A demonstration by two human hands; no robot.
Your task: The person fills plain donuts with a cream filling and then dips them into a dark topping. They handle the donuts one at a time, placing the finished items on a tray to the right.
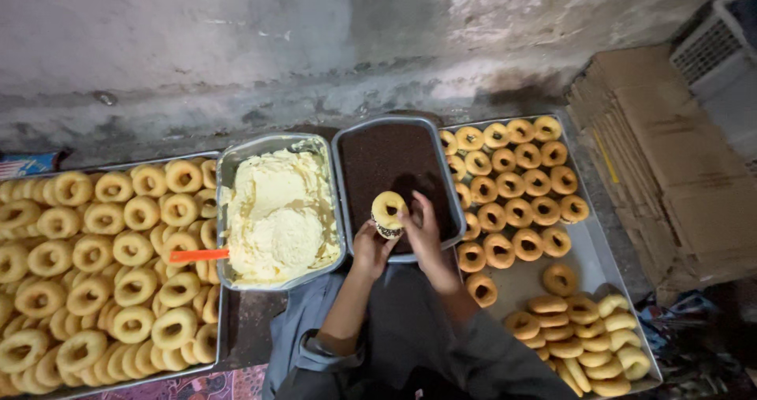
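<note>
Over the dark tray's (352, 163) near edge, both hands (398, 238) gripping one ring biscuit (388, 213)

Floor (252, 333) carries: left doughnut tray (217, 345), cream pan (225, 211), brown-crumb pan (341, 187), right doughnut tray (599, 266), flattened cardboard stack (662, 163).

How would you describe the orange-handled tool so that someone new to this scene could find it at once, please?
Start at the metal pan of pale yellow cream, left of the pan of dark brown crumbs. At that cream pan's lower left rim, the orange handle juts out over the tray of plain rings. It is the only bright orange, straight thing among round, tan pastries.
</note>
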